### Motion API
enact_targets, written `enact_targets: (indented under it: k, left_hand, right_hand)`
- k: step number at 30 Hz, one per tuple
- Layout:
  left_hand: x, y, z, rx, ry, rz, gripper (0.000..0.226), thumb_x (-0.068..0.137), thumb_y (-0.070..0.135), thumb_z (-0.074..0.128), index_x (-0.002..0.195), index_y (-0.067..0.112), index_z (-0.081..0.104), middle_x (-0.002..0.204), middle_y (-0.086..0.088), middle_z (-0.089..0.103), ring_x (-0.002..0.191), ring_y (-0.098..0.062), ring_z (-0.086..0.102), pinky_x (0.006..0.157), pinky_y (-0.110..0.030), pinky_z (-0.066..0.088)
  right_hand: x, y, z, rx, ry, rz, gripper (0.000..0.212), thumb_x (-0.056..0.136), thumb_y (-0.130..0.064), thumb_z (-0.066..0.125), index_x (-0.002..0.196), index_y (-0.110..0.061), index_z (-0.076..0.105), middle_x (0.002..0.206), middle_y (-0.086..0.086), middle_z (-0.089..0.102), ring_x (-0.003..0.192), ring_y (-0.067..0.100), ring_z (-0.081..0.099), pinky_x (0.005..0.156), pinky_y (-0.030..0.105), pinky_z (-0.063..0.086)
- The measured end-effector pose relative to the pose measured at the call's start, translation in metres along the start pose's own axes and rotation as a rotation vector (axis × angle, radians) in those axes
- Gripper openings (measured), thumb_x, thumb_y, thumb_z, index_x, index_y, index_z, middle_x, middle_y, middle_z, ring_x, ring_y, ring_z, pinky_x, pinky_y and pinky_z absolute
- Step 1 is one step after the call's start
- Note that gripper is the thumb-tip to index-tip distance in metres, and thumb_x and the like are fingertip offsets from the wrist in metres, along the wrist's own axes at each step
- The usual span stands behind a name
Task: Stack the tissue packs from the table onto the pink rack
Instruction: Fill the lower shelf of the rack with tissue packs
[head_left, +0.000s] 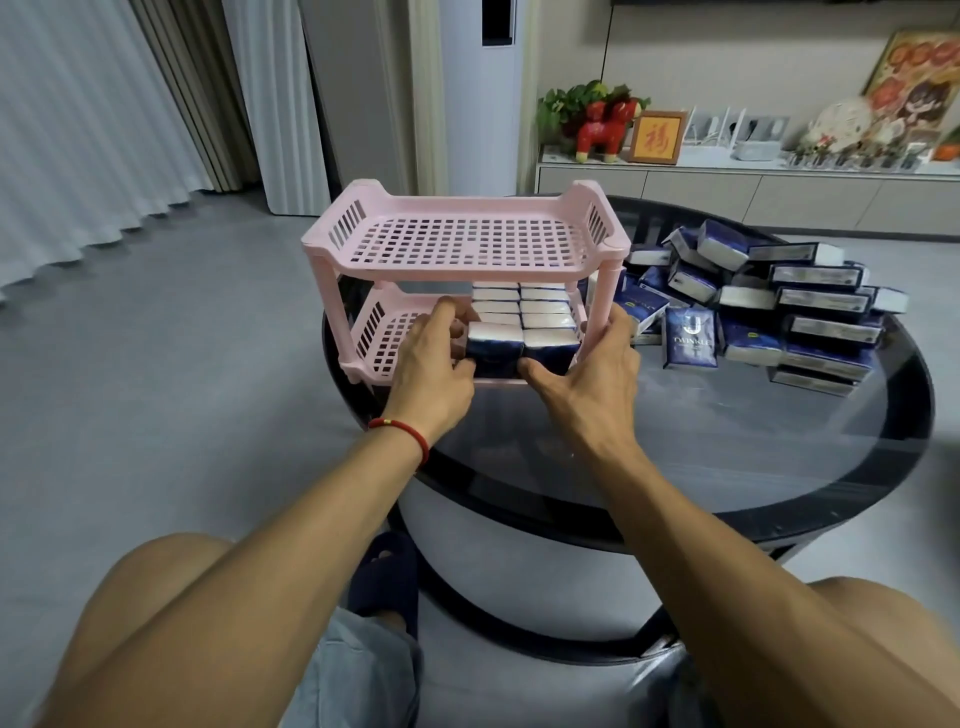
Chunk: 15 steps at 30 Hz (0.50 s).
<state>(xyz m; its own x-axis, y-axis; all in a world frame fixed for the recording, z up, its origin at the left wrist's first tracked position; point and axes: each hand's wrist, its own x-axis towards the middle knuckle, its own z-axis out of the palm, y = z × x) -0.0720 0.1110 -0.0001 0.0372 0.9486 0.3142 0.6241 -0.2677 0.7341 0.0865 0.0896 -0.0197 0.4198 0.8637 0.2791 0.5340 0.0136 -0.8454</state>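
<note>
A two-tier pink rack (467, 236) stands at the left of a round dark glass table (727, 457). Its top shelf is bare. Several blue-and-white tissue packs (545, 312) fill the right part of its lower shelf in two rows. My left hand (431, 364) presses against the left side of the front-left pack (493, 345), thumb under its front edge. My right hand (587, 374) has its fingers around the rack's front right leg and its thumb against the front of the packs. A loose pile of tissue packs (769, 301) lies on the table to the right of the rack.
The left part of the rack's lower shelf (379, 332) holds nothing. Behind the table runs a low cabinet (727, 192) with a red horse figure, a plant and a framed picture. Curtains hang at the left. My bare knees are below the table's near edge.
</note>
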Motion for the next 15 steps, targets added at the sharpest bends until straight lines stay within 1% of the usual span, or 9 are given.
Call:
enact_targets:
  k: [2, 5, 8, 10, 12, 13, 15]
  left_hand:
    - [0.000, -0.003, 0.004, 0.052, 0.024, 0.050, 0.048, 0.085, -0.007, 0.067, 0.118, 0.025, 0.054, 0.118, -0.003, 0.062, 0.108, -0.022, 0.064, 0.096, -0.044, 0.057]
    - [-0.002, -0.006, 0.007, 0.106, 0.052, 0.114, 0.052, 0.082, -0.008, 0.070, 0.123, 0.021, 0.053, 0.123, -0.005, 0.065, 0.114, -0.026, 0.064, 0.100, -0.045, 0.055]
    - [-0.001, -0.009, 0.009, 0.160, 0.052, 0.150, 0.050, 0.083, -0.005, 0.072, 0.123, 0.019, 0.053, 0.120, -0.007, 0.067, 0.113, -0.027, 0.065, 0.097, -0.042, 0.056]
    - [0.000, -0.011, 0.009, 0.167, 0.054, 0.167, 0.047, 0.083, -0.004, 0.072, 0.121, 0.016, 0.054, 0.117, -0.007, 0.068, 0.109, -0.028, 0.066, 0.095, -0.044, 0.057]
    - [0.000, -0.014, 0.009, 0.152, 0.057, 0.177, 0.048, 0.082, 0.000, 0.074, 0.122, 0.017, 0.055, 0.117, -0.007, 0.067, 0.106, -0.027, 0.066, 0.095, -0.046, 0.056]
    - [0.000, -0.014, 0.009, 0.149, 0.045, 0.155, 0.052, 0.082, 0.005, 0.076, 0.126, 0.019, 0.054, 0.120, -0.007, 0.065, 0.109, -0.025, 0.064, 0.098, -0.046, 0.054]
    - [0.005, -0.013, 0.007, 0.149, 0.001, 0.068, 0.071, 0.081, 0.017, 0.083, 0.141, 0.021, 0.044, 0.133, -0.009, 0.060, 0.123, -0.025, 0.057, 0.108, -0.043, 0.048]
  right_hand:
    - [0.004, 0.001, -0.004, 0.026, -0.033, 0.007, 0.078, 0.071, -0.041, 0.086, 0.129, -0.023, 0.037, 0.118, 0.000, 0.053, 0.114, 0.026, 0.050, 0.099, 0.054, 0.047]
    - [0.011, 0.004, -0.009, 0.034, -0.069, 0.004, 0.068, 0.069, -0.048, 0.087, 0.116, -0.027, 0.042, 0.113, 0.000, 0.057, 0.106, 0.027, 0.056, 0.092, 0.053, 0.052]
    - [0.016, 0.009, -0.012, 0.024, -0.083, -0.023, 0.062, 0.070, -0.044, 0.089, 0.114, -0.025, 0.049, 0.111, -0.007, 0.059, 0.109, 0.025, 0.057, 0.094, 0.050, 0.052]
    - [0.019, 0.011, -0.012, -0.001, -0.081, -0.018, 0.058, 0.070, -0.043, 0.090, 0.110, -0.023, 0.053, 0.105, -0.006, 0.059, 0.104, 0.025, 0.060, 0.092, 0.050, 0.053]
    - [0.023, 0.014, -0.011, -0.031, -0.084, -0.002, 0.057, 0.068, -0.046, 0.090, 0.107, -0.023, 0.056, 0.102, -0.001, 0.062, 0.098, 0.024, 0.062, 0.091, 0.050, 0.054]
    - [0.024, 0.015, -0.011, -0.033, -0.092, 0.004, 0.059, 0.066, -0.048, 0.091, 0.107, -0.024, 0.056, 0.103, -0.001, 0.063, 0.099, 0.024, 0.062, 0.092, 0.051, 0.054]
    - [0.029, 0.016, -0.013, -0.026, -0.123, -0.007, 0.070, 0.059, -0.055, 0.091, 0.111, -0.028, 0.053, 0.112, -0.002, 0.062, 0.108, 0.024, 0.060, 0.096, 0.054, 0.051]
